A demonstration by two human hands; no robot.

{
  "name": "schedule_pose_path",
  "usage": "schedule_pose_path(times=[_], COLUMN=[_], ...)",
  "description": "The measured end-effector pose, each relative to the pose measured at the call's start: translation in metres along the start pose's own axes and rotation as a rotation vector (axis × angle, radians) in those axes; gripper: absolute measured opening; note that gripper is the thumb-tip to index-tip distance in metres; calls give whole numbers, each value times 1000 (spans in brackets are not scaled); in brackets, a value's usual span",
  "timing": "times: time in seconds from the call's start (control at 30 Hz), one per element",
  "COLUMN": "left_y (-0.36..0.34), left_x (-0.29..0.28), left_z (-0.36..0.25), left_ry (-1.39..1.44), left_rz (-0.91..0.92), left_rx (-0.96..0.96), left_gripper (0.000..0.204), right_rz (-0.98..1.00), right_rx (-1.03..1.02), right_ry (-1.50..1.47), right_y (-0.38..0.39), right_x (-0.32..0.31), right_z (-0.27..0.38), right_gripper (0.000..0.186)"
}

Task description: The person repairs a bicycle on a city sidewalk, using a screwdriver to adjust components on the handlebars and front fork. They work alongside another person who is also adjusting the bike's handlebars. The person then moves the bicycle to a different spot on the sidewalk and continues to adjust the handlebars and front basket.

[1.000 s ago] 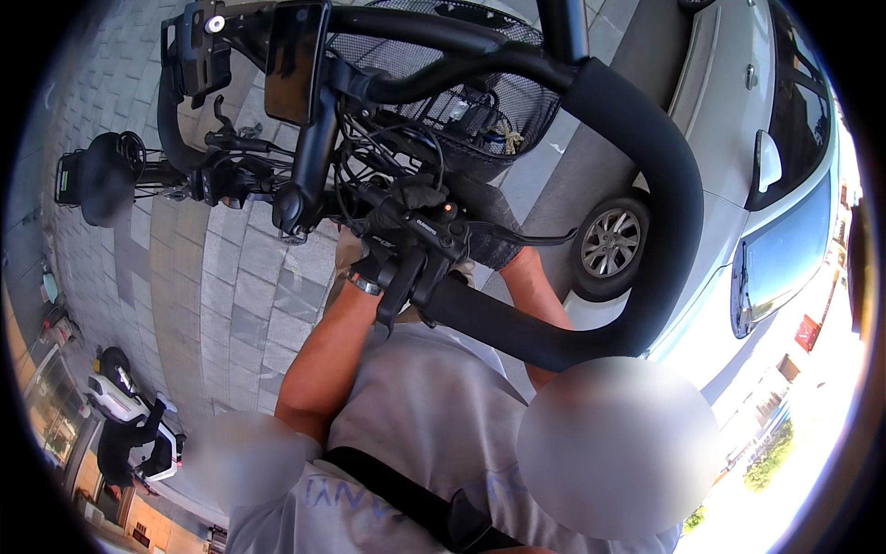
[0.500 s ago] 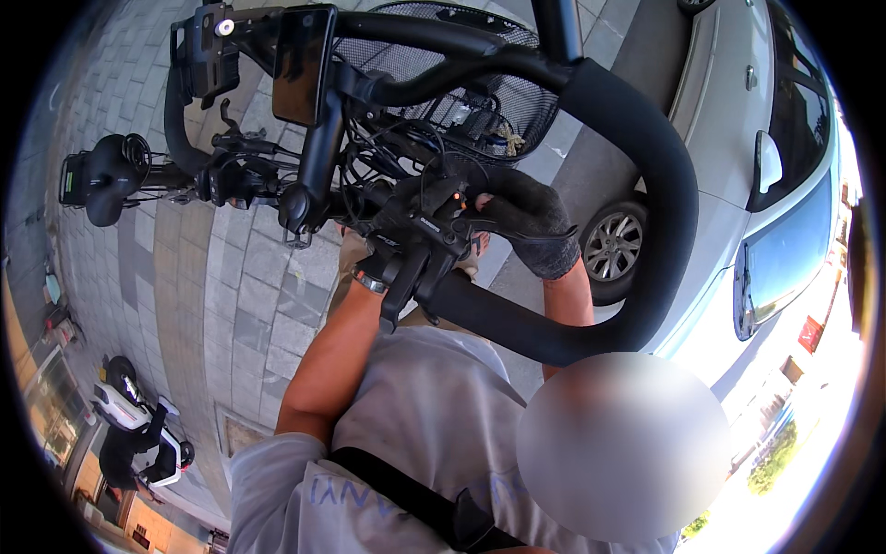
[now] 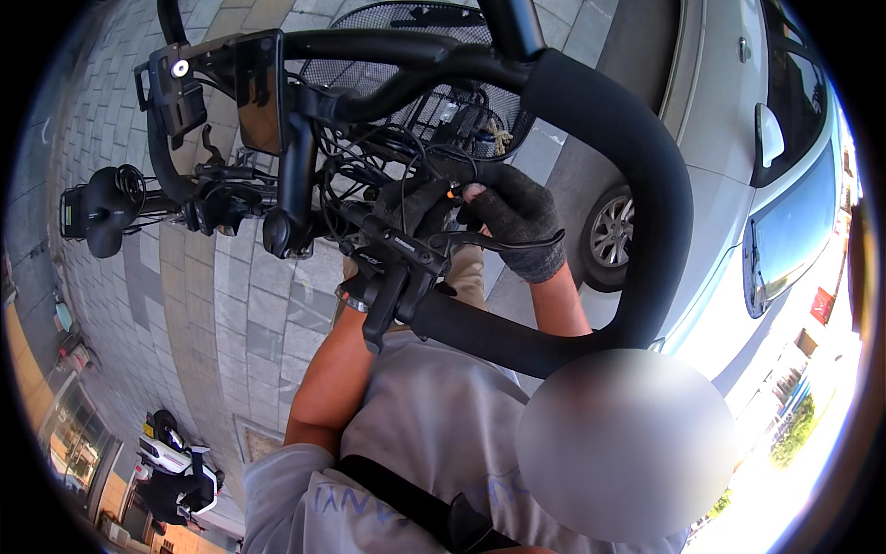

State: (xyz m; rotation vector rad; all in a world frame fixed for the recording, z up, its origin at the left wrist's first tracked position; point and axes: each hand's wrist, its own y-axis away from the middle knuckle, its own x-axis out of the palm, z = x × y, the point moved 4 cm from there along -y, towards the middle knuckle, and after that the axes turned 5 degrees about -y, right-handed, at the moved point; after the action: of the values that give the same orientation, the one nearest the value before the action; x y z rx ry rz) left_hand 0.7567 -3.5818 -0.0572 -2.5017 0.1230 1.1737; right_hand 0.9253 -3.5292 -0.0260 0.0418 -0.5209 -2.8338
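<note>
Both my hands, in dark grey gloves with bare fingertips, meet among thin black cables (image 3: 355,152) behind the handlebar (image 3: 498,332). My left hand (image 3: 411,205) is partly covered by the brake lever and clamp assembly (image 3: 406,249). Its closed fingers pinch a small black part with an orange end (image 3: 450,194). Close beside it, my right hand (image 3: 519,217) is curled, its thumb and fingertips pressed together at that part. What lies between those fingertips is too small to make out. A black brake lever blade (image 3: 508,245) crosses in front of my right wrist.
Beyond the cables is a black mesh basket (image 3: 369,78). A dark display (image 3: 260,88) is mounted on the bar. A bike saddle (image 3: 111,208) is at the left, and a white scooter (image 3: 175,457) stands lower left. The parked car (image 3: 711,157) is close on the right.
In the picture, the bar, display and basket have shifted left. My hands have drawn slightly out from behind the brake clamp, so their fingertips and the orange-ended part show more plainly.
</note>
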Motion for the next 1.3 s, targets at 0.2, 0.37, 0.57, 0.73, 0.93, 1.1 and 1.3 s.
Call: schedule_pose_path(times=[0.2, 0.37, 0.57, 0.73, 0.93, 1.1, 1.3], left_y=[8, -6, 1, -1, -1, 6, 7], left_x=[13, -9, 3, 7, 6, 16, 20], left_z=[7, -6, 6, 7, 3, 12, 11], left_ry=[321, 238, 186, 164, 189, 186, 144], left_rz=[-26, -62, -27, -94, -149, -123, -92], left_rx=[-239, -159, -95, -115, -205, -233, -194], left_gripper=[39, 43, 42, 42, 38, 39, 41], right_rz=[-17, 57, 71, 18, -64, -136, -136], right_rx=[-209, -355, -288, -354, -321, -313, -230], right_ry=[121, 255, 343, 400, 304, 249, 302], right_y=[-1, -6, -4, -2, 4, 7, 8], right_x=[3, -3, -2, 1, 9, 14, 11], right_z=[-1, -3, 12, 11, 2, 4, 2], right_gripper=[18, 19, 19, 17, 13, 12, 14])
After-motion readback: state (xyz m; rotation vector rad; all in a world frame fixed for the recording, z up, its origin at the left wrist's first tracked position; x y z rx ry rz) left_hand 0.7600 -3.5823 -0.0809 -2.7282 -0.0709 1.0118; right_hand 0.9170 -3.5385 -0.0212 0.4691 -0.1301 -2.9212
